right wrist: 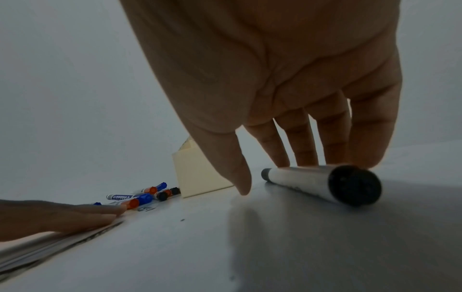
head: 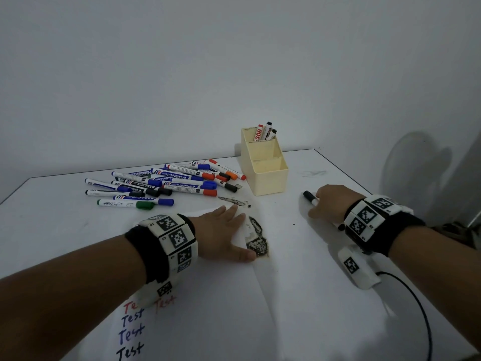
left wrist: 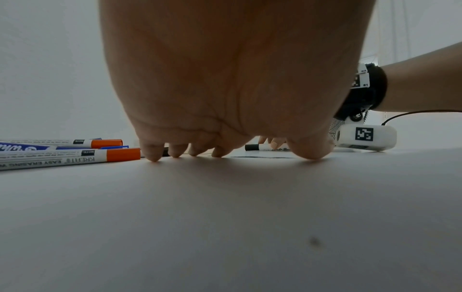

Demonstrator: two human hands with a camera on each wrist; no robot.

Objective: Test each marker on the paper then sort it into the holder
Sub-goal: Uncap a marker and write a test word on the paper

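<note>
Head view shows the white table [head: 299,295] first, with the sheet of white paper [head: 208,308] on it. The left hand [head: 221,235] lies flat on the paper's far end, fingers straight and a little spread, holding nothing. The cream plastic holder with three compartments [head: 270,178] stands further back; three markers [head: 265,131] stand only in its rear compartment. Left of it lies the loose pile of capped whiteboard markers [head: 161,183], blue, orange, black and green.

To the right of the holder, apart from it, lies the white marker with a black cap [head: 311,198]. The right hand [head: 329,204] is over it: fingers extended, tips touching the barrel on its far side, thumb apart and off it, so nothing is clamped.

I think the step is picking up this marker. It is round and can roll, so the thumb should close against the barrel opposite the fingers before lifting. The left hand should keep the paper pressed.

On the paper "Test" is written in red, blue and black. One orange marker reads "KREATI EASY ERASING" and "NOTE"; a blue one reads "Whiteboard"; one in the holder shows "500".
</note>
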